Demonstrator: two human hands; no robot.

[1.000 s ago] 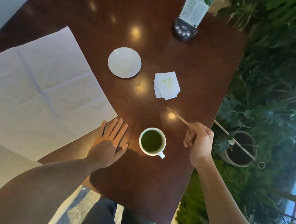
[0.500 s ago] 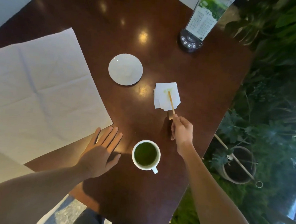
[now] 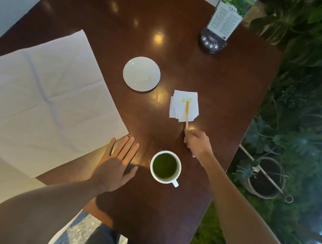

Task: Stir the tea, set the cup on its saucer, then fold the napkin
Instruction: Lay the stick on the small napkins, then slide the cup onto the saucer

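Note:
A white cup (image 3: 165,167) of green tea stands on the dark wooden table (image 3: 223,99), handle toward me. My right hand (image 3: 196,143) pinches the near end of a wooden stir stick (image 3: 186,114), whose far end lies on a small folded white tissue (image 3: 183,105) with a green stain. My left hand (image 3: 117,164) rests flat on the table left of the cup, fingers straight. The empty white saucer (image 3: 141,74) sits farther back. A large white napkin (image 3: 44,99) lies unfolded at the left, hanging over the table edge.
A menu stand with a black button base (image 3: 213,43) stands at the far right corner. Beyond the table's right edge are green plants and a pot (image 3: 266,177). My dark trouser leg (image 3: 100,239) shows below the near edge.
My right hand has carried the stir stick from beside the cup forward and laid its tip on the small tissue. The left hand has stayed flat by the cup.

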